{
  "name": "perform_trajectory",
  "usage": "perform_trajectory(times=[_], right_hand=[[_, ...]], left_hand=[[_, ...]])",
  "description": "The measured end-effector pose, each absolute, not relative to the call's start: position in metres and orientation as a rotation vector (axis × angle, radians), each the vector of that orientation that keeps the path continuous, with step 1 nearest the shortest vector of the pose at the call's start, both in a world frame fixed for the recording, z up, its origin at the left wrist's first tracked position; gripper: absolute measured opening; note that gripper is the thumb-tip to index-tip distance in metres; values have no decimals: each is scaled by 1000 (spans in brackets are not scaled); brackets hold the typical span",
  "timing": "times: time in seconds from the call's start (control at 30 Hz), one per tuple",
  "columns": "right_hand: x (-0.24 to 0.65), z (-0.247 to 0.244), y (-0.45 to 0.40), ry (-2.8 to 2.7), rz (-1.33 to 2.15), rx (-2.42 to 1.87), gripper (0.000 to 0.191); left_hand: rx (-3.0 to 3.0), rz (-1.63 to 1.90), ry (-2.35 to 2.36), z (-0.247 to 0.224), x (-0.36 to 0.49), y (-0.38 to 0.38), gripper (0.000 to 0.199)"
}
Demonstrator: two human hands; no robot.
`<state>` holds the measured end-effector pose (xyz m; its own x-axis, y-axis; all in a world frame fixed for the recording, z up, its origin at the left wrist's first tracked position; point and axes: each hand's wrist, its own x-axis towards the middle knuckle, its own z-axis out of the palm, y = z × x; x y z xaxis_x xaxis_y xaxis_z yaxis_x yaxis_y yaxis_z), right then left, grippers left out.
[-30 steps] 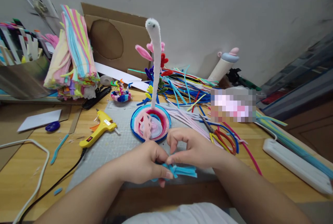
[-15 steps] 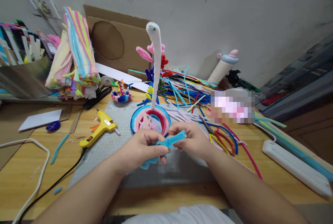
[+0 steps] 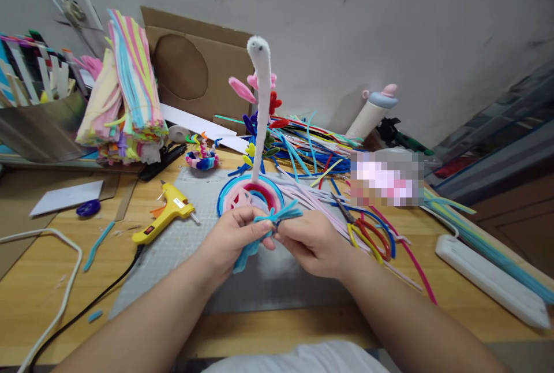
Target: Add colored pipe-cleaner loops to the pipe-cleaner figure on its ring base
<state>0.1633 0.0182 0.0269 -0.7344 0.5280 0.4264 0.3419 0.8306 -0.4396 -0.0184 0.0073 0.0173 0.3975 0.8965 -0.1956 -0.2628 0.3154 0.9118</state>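
Note:
Bent light-blue pipe cleaners [image 3: 247, 254] are pinched between the thumb and fingers of my left hand [image 3: 231, 240]. Their loose ends fan out to the right above my fingers. My right hand [image 3: 318, 243] is closed against the same bundle, its fingertips curled at the point where the strands gather; part of its grip is hidden. Just behind both hands lies a round coiled base [image 3: 223, 194] of blue, pink and red pipe cleaners. A tall white fuzzy stem [image 3: 262, 107] rises from it, with coloured flower shapes [image 3: 273, 103] around it.
On the grey cutting mat [image 3: 182, 263] lies a yellow glue gun [image 3: 167, 211], its black cord running left. Scissors [image 3: 366, 234] and loose pipe cleaners [image 3: 303, 153] are at the right and back. A white power strip [image 3: 491, 280] lies far right. Bundled pipe cleaners [image 3: 134, 78] stand back left.
My right hand has turned more knuckles-up and curled its fingers in close to my left fingertips. The light-blue ends have shifted slightly up and left and spread apart.

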Motion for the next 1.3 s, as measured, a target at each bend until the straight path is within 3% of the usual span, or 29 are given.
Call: perform_trajectory(times=[0.33, 0.7, 0.8, 0.93, 1.03, 1.17, 1.3], right_hand=[[162, 29, 9, -2456, -226, -701, 14], [169, 35, 13, -2610, -140, -596, 18], [166, 35, 12, -2591, 28, -696, 16], [164, 37, 11, -2434, 515, -947, 18], [168, 36, 15, -2205, 1129, -1121, 24], [175, 31, 24, -1889, 1930, -867, 29], [173, 28, 23, -1928, 1768, -617, 29]], left_hand=[[1344, 928, 1031, 21, -19, 13, 17], [1782, 608, 1105, 21, -18, 6, 16], [1977, 596, 1107, 24, -17, 3, 15], [2115, 550, 1114, 25, -16, 2, 12], [1994, 528, 1036, 24, -17, 1, 17], [1607, 472, 820, 25, -18, -3, 19], [1151, 503, 670, 26, -20, -5, 13]])
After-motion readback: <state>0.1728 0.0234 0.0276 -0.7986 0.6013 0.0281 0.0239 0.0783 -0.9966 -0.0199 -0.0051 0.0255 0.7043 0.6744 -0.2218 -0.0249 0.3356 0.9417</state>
